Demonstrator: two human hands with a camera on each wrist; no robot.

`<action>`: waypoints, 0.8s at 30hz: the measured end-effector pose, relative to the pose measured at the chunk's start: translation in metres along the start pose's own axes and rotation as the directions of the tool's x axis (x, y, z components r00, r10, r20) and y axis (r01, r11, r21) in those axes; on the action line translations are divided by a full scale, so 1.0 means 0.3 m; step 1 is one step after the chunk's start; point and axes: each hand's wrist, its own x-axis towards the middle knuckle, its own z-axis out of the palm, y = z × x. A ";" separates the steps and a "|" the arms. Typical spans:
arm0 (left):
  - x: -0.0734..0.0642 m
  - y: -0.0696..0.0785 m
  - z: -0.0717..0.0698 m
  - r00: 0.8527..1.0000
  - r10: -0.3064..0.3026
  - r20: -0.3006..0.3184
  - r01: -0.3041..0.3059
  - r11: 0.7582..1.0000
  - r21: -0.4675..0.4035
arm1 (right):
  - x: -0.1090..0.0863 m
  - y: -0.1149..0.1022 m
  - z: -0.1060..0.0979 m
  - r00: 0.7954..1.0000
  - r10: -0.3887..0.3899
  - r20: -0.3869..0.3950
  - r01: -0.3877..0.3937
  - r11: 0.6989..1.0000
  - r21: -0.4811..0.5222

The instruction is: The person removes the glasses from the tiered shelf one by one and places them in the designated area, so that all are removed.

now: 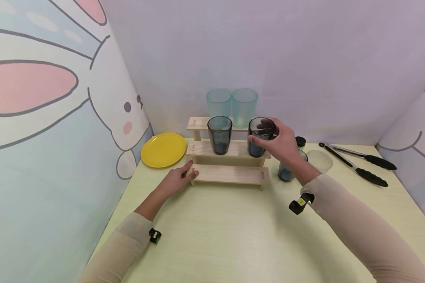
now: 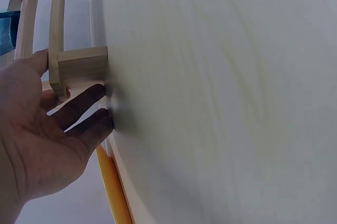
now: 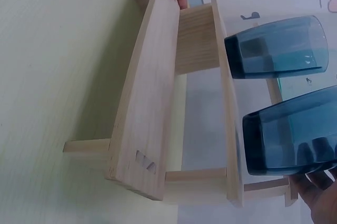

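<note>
Right sleeve [image 1: 364, 228] nearest | right grip [image 1: 282, 143] holds dark cup [image 1: 256, 151], long axis vertical, at right end of middle shelf [image 1: 239, 148] | left grip [image 1: 175, 181], farther from cup, pinches bottom shelf [image 1: 230, 173] at left edge

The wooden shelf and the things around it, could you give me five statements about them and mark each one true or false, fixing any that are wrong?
1. The right hand holds a dark glass. True.
2. Two dark glasses stand on the top tier. False: two pale teal cups stand on the top tier.
3. The left hand grips the left end of the bottom tier. True.
4. The yellow plate lies to the right of the wooden shelf. False: the yellow plate lies to its left.
5. The tongs rest on the table, to the right of the wooden shelf. True.
</note>
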 end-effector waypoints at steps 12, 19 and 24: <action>-0.004 0.002 0.001 1.000 0.008 -0.007 -0.008 1.000 0.018 | -0.021 0.023 -0.076 1.000 0.021 -0.005 -0.021 1.000 -0.019; -0.007 0.004 0.000 1.000 0.016 -0.011 -0.016 1.000 0.014 | -0.038 0.028 -0.127 0.998 0.051 -0.032 -0.053 0.995 -0.089; -0.006 0.004 0.001 1.000 0.022 -0.010 -0.021 1.000 0.010 | -0.051 0.044 -0.165 0.998 0.051 -0.042 -0.055 0.992 -0.113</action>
